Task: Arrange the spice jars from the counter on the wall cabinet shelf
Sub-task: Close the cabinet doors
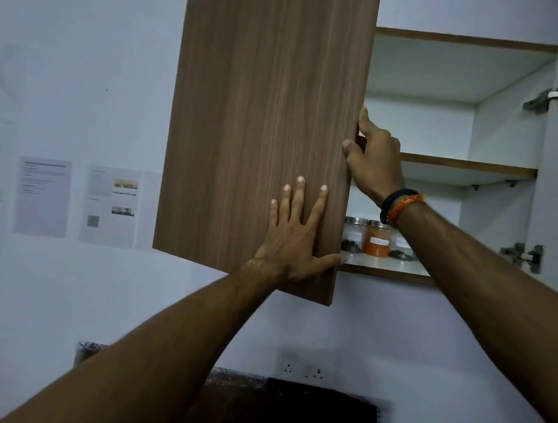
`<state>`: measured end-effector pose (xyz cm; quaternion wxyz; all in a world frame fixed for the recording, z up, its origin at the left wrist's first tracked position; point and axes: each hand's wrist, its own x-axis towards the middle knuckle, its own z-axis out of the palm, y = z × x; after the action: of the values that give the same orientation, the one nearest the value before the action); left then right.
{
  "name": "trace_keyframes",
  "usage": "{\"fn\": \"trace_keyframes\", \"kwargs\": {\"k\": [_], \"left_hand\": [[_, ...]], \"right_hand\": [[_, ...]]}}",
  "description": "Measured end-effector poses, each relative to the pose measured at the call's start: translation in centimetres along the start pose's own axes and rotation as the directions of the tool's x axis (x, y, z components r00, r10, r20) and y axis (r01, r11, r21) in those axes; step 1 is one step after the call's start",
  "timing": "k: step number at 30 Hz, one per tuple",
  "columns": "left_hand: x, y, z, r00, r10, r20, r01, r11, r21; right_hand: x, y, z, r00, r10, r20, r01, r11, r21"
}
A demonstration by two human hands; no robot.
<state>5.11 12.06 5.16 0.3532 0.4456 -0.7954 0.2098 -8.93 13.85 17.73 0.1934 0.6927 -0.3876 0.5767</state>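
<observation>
White wall with printed sheets lies behind the cabinet. Both my arms reach up. My left hand presses flat, fingers spread, on the wooden door; my right hand grasps its edge. Spice jars stand upright on the lowest shelf.

The left door stands partly open in front of the cabinet. The left hand lies flat on the door's front face near its lower right corner; the right hand grips the door's right edge higher up. Behind the right forearm, jars stand in a row at the front edge of the bottom shelf. Papers hang on the wall left of the door.
</observation>
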Motion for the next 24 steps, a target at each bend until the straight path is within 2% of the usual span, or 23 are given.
{"fn": "trace_keyframes", "kwargs": {"k": [4, 8, 13, 17, 24], "left_hand": [[1.3, -0.5, 1.7, 1.000, 0.011, 0.005, -0.011, 0.997, 0.073], [2.4, -1.3, 3.5, 0.999, 0.035, 0.028, -0.039, 0.988, 0.148], [2.9, -2.6, 5.3, 0.994, 0.078, 0.075, -0.094, 0.968, 0.232], [3.8, -3.4, 7.0, 0.993, 0.083, 0.081, -0.102, 0.961, 0.256], [5.1, -4.1, 9.0, 0.991, 0.059, 0.124, -0.090, 0.961, 0.263]], "right_hand": [[0.1, 1.6, 1.4, 0.995, -0.098, -0.036, 0.088, 0.976, -0.199], [-0.2, 4.2, 3.0, 0.985, -0.151, 0.081, 0.172, 0.878, -0.447], [-0.2, 7.8, 4.3, 0.961, -0.221, 0.164, 0.275, 0.763, -0.585], [0.6, 9.7, 5.3, 0.960, -0.182, 0.211, 0.277, 0.728, -0.627], [1.3, 11.6, 6.9, 0.960, -0.113, 0.258, 0.251, 0.760, -0.599]]}}
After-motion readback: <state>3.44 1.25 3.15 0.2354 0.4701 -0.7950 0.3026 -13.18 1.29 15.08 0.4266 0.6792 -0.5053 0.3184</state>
